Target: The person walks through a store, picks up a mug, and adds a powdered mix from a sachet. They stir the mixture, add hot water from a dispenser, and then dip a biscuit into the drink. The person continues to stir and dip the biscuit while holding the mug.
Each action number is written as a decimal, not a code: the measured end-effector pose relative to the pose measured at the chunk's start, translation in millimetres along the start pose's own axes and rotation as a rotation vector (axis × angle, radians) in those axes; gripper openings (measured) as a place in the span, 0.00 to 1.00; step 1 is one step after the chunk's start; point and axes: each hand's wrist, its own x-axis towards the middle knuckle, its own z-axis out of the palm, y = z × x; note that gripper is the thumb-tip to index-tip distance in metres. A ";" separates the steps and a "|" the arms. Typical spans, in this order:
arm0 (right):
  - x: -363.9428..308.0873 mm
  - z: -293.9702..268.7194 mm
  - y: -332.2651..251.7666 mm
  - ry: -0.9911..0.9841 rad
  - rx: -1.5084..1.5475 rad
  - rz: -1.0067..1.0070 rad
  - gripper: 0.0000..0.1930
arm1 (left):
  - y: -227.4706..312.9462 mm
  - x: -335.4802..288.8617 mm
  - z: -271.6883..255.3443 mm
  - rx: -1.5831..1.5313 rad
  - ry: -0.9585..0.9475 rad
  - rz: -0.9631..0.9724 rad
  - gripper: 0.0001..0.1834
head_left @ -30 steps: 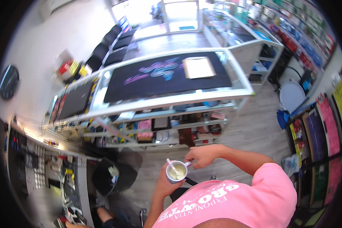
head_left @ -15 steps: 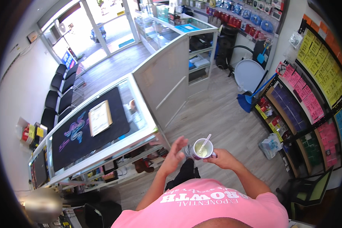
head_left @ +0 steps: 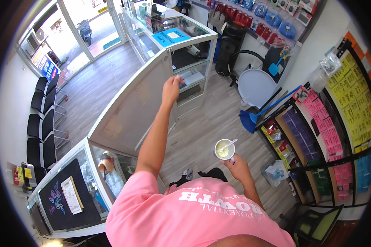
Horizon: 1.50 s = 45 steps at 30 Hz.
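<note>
My right hand (head_left: pixel 236 166) grips the handle of a white mug (head_left: pixel 217 154), held upright above the floor. Inside are a pale yellowish-green food (head_left: pixel 222 151) and a white spoon (head_left: pixel 231 143), its handle leaning over the rim. My left arm stretches far forward. At its end, my left hand (head_left: pixel 171 89) has loosely bent fingers with nothing visible in them. It overlaps the end of a white panel gate (head_left: pixel 127 103), beside the glass display case (head_left: pixel 210 61); whether it touches the gate I cannot tell.
A glass counter (head_left: pixel 90 164) with a black mat (head_left: pixel 68 193) and clipboard (head_left: pixel 72 195) stands at left. Black chairs (head_left: pixel 41 125) line the left wall. At right are a stocked shelf rack (head_left: pixel 313 136), a blue broom (head_left: pixel 248 120), a plastic bin (head_left: pixel 275 173) and an office chair (head_left: pixel 317 224).
My left hand has moved from beside the mug to the far end of the gate. The view has shifted forward, bringing the gate nearer. The mug stays in my right hand.
</note>
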 end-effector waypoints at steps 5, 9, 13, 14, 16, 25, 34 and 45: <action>104.6 -41.0 40.1 -0.062 0.143 0.056 0.17 | -19.6 175.1 52.8 0.830 0.052 -0.289 0.29; 200.3 -88.6 65.7 -0.145 0.203 0.041 0.17 | -34.4 231.3 91.1 0.807 0.200 -0.428 0.30; 279.3 -129.6 85.2 -0.295 0.117 -0.015 0.18 | -29.7 220.5 90.2 1.092 -0.056 -0.174 0.22; 302.0 -141.0 87.9 -0.335 0.068 -0.052 0.18 | -25.7 213.7 86.5 1.189 -0.233 -0.023 0.20; 353.2 -158.5 94.8 -0.361 0.016 -0.110 0.20 | 25.9 207.3 119.2 1.069 -0.221 -0.101 0.17; 441.5 -178.9 92.2 -0.450 0.005 -0.193 0.23 | -9.1 222.6 80.7 1.126 0.180 -0.518 0.18; 464.8 -188.4 85.6 -0.437 -0.048 -0.147 0.23 | 33.6 236.8 86.0 1.171 0.280 -0.155 0.23; 531.7 -187.3 74.1 -0.697 -0.101 -0.329 0.28 | 40.7 62.9 103.8 1.266 0.192 -0.580 0.42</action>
